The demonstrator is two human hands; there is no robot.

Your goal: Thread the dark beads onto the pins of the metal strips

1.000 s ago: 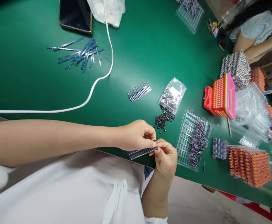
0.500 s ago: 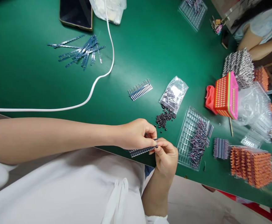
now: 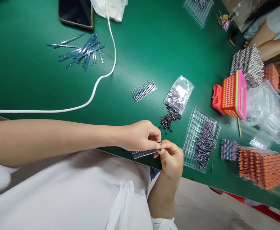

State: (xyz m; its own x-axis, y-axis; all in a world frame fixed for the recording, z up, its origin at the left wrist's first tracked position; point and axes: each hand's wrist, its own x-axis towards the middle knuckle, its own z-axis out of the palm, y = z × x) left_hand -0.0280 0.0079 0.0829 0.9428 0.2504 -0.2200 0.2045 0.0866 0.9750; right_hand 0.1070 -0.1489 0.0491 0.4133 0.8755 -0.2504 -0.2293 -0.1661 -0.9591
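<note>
My left hand [image 3: 141, 135] is closed around a dark toothed strip [image 3: 143, 154] at the table's near edge, its thumb and fingers pinching near the strip's right end. Fingertips of my right hand [image 3: 172, 159] meet it there, pinched together; what they grip is too small and covered to make out. Above my hands lies another strip with a row of thin pins [image 3: 144, 90]. Small black beads [image 3: 170, 119] are spilled beside an open clear bag [image 3: 179, 92]. To the right is a clear tray [image 3: 194, 137] with a heap of pinned parts [image 3: 204, 143].
Blue metal strips [image 3: 83, 51] and a phone [image 3: 75, 14] lie at upper left, with a white cable [image 3: 96, 86] crossing the green table [image 3: 46, 76]. At right stand an orange and pink basket [image 3: 233, 94] and orange stacks [image 3: 261, 167]. Another person's arm [image 3: 275, 48] shows upper right.
The view has shifted slightly, so the table items appear a little displaced. My hands keep nearly the same pose at the strip's end.
</note>
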